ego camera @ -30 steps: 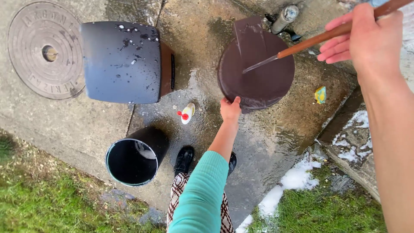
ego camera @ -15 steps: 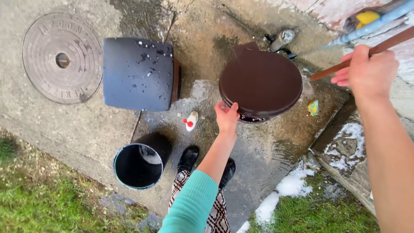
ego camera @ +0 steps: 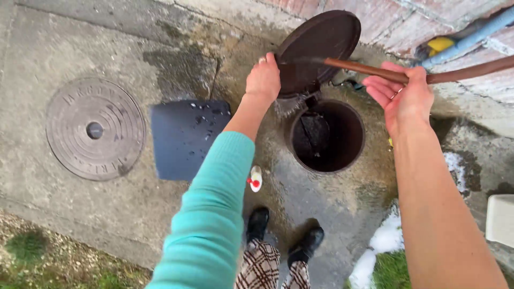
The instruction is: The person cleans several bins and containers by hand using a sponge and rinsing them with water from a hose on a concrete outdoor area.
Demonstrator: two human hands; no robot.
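Observation:
My left hand (ego camera: pixel 263 80) grips the near rim of a round dark brown saucer (ego camera: pixel 321 45) and holds it tilted up on edge. My right hand (ego camera: pixel 407 96) is closed around a brown hose (ego camera: pixel 369 67) whose end points at the saucer's face. Water runs off the saucer's lower edge. Directly below stands an open round brown pot (ego camera: pixel 326 136), dark and wet inside. A dark blue-grey pot (ego camera: pixel 187 139) lies on its side to the left, spotted with droplets.
A round metal manhole cover (ego camera: pixel 95 129) is set in the concrete at left. A small white bottle with a red cap (ego camera: pixel 255 178) lies near my black shoes (ego camera: pixel 257 222). Brick wall, blue pipe (ego camera: pixel 471 33) and a yellow object (ego camera: pixel 439 45) at back right. White patch (ego camera: pixel 375 251) by grass.
The saucer has been tipped up from flat to on edge, uncovering the brown pot beneath. My right hand brought the hose end in toward the saucer. The view shifted closer.

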